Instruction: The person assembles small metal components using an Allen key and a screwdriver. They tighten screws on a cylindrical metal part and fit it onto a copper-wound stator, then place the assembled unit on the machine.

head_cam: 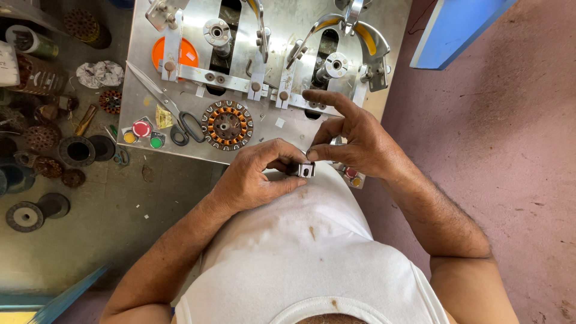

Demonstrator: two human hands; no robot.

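Note:
Both hands meet just in front of my white shirt, at the near edge of a metal machine plate (pixel 288 129). My left hand (pixel 255 177) pinches a small square metal piece (pixel 306 170) between thumb and fingers. My right hand (pixel 354 141) grips the same piece from the right with thumb and middle finger, its index finger stretched out over the plate. On the plate to the left lies a round stator core (pixel 227 125) with orange-lined slots.
Scissors (pixel 171 108) lie on the plate beside red, green and yellow buttons (pixel 143 133). Two spindles (pixel 217 33) and curved metal arms (pixel 366 39) stand further back. Wound coils and black rings (pixel 78 151) litter the floor at left. A blue panel (pixel 456 24) sits at upper right.

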